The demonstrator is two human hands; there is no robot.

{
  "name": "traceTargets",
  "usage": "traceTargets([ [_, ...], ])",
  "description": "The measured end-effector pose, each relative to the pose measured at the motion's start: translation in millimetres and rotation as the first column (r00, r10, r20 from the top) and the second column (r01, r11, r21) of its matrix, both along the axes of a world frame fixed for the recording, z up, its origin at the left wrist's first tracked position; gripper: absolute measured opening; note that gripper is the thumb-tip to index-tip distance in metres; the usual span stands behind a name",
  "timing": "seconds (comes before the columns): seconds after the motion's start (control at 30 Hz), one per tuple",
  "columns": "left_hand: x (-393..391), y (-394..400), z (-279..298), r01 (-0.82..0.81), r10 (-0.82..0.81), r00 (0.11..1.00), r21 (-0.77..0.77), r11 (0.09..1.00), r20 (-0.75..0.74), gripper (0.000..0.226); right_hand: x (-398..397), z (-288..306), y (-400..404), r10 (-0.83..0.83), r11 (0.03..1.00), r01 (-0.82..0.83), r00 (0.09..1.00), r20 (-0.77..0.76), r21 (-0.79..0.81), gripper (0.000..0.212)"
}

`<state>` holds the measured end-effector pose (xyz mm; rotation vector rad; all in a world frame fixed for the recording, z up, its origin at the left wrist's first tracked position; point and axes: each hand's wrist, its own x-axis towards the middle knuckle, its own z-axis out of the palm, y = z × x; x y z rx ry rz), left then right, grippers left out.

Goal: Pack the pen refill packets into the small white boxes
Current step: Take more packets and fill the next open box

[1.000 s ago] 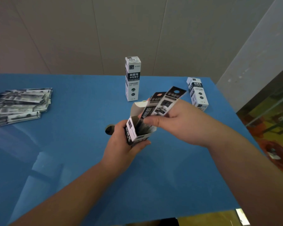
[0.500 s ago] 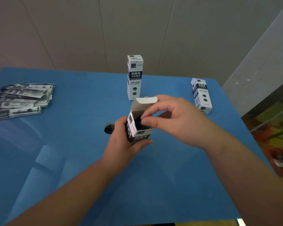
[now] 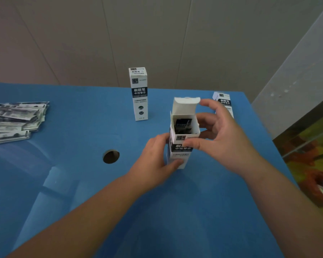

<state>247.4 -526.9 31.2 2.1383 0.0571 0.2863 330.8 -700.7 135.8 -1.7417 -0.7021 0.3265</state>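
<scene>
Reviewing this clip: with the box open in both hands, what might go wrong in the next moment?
1. Dark packets sit near the mouth of the open box; folding the lid flap down may snag or crease them.
2. The left hand holds only the box's lower part; pressure from the right hand might tip it or crush it.

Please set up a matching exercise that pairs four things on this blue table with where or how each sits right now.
Things:
1. open box
2. closed box
3. packet stack
4. round hole

States:
A. spread flat at the table's left edge
B. cut into the tabletop, left of the hands
C. standing alone, upright, near the far edge
D. gripped by the left hand, flap up, packets inside

Pairs: 1-D, 2-C, 3-A, 4-B
</scene>
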Motion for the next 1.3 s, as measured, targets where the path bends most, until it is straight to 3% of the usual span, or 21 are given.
traceTargets([
  [0.23,38.6,-5.6,-5.0,0.028,-0.038,0.990,-0.076,0.997,-0.135,0.055,37.3,-43.5,-16.8,0.027,0.999,-0.031,0.995,-0.099,-0.043,0.049],
  [0.47,44.2,-5.4,-5.9,0.009,-0.028,0.986,-0.113,0.994,-0.164,0.053,39.2,-82.2,-16.3,0.008,0.986,-0.025,0.994,-0.108,-0.165,0.046],
  [0.63,32.4,3.0,-12.5,-0.031,0.034,0.950,0.015,0.999,-0.311,0.097,29.5,-94.5,-21.7,-0.089,0.951,0.056,0.991,-0.098,-0.303,0.061],
  [0.7,21.8,9.3,-14.3,-0.052,0.074,0.940,0.073,0.996,-0.333,0.104,21.6,-96.5,-26.6,-0.149,0.919,0.120,0.988,-0.050,-0.376,0.067],
  [0.8,3.8,21.8,-10.3,-0.065,0.106,0.944,0.139,0.988,-0.313,0.096,9.0,-98.1,-33.6,-0.213,0.840,0.199,0.977,0.031,-0.505,0.066],
  [0.93,-19.8,40.5,5.6,-0.089,0.167,0.963,0.334,0.938,-0.211,0.082,-10.1,-86.4,-35.2,-0.218,0.621,0.177,0.975,0.049,-0.763,0.059],
  [1.0,-31.9,48.1,15.6,-0.112,0.188,0.971,0.410,0.905,-0.150,0.076,-23.1,-74.4,-29.6,-0.180,0.567,0.189,0.978,0.103,-0.802,0.049],
  [1.1,-51.5,57.0,30.2,-0.126,0.187,0.979,0.471,0.873,-0.085,0.070,-48.3,-56.8,-13.0,-0.111,0.643,0.205,0.978,0.174,-0.738,0.039],
  [1.3,-93.0,72.2,56.9,-0.167,0.206,0.979,0.561,0.810,-0.005,0.066,-93.6,-28.0,25.7,-0.061,0.799,0.296,0.906,0.418,-0.523,0.048],
])
